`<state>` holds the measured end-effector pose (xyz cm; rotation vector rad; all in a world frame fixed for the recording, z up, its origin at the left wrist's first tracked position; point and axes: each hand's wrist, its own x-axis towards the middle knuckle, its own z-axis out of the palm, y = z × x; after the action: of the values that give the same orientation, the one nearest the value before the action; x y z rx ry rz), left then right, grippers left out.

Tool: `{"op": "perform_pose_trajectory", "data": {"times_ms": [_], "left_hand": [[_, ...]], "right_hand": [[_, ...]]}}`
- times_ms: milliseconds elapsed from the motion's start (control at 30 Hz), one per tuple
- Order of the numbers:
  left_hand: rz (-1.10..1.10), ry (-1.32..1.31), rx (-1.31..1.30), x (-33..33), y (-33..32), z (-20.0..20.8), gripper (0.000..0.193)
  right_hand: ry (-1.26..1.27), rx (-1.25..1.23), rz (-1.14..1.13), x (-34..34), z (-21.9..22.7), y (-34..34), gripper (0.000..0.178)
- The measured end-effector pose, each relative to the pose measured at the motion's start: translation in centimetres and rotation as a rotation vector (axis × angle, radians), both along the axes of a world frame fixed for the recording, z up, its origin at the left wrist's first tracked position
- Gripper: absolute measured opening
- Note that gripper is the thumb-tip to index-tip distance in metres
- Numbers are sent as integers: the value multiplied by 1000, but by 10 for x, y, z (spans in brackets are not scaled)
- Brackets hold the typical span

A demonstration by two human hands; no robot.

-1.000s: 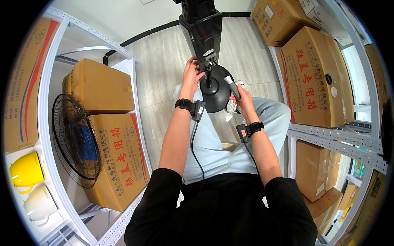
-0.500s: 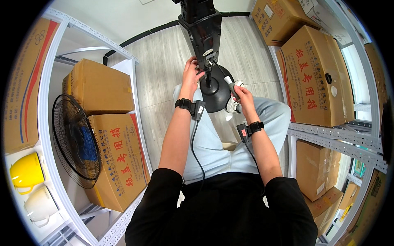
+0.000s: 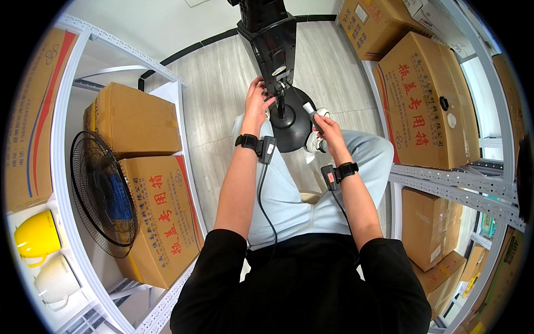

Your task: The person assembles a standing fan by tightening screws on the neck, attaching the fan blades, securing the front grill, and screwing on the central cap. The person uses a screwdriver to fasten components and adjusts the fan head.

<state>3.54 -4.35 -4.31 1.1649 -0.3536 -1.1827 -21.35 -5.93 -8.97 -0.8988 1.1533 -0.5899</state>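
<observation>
pale floor point(image 3: 217, 78) runs between left shelf point(image 3: 133, 53) and right shelf point(image 3: 461, 186), with room on both sides of the black column point(image 3: 270, 47) above its round base point(image 3: 292, 134). the left hand point(image 3: 256, 108) sits at the column's lower left edge — whether it grips cannot be told. apart from it, the right hand point(image 3: 331, 134) clamps a gray-handled tool point(image 3: 315, 117) over the base's right edge — its fingers lying slightly differently than a second ago; the left stays put.

Column point(image 3: 268, 42) on base point(image 3: 292, 136), cartons point(image 3: 142, 122) left and right on shelves point(image 3: 128, 52), mugs point(image 3: 38, 232) far left
</observation>
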Motion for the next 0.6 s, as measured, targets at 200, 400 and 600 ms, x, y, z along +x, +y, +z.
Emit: {"op": "perform_pose_trajectory", "data": {"times_ms": [200,400,600], "left_hand": [[-23,-257,-84,0,7,10,53],[-123,-819,-523,18,-10,120,79],[-85,-904,-464,35,-40,159,76]], "right_hand": [[-145,129,-55,-27,5,15,31],[-509,213,-209,-60,25,25,23],[-657,98,-177,-42,66,25,24]]}}
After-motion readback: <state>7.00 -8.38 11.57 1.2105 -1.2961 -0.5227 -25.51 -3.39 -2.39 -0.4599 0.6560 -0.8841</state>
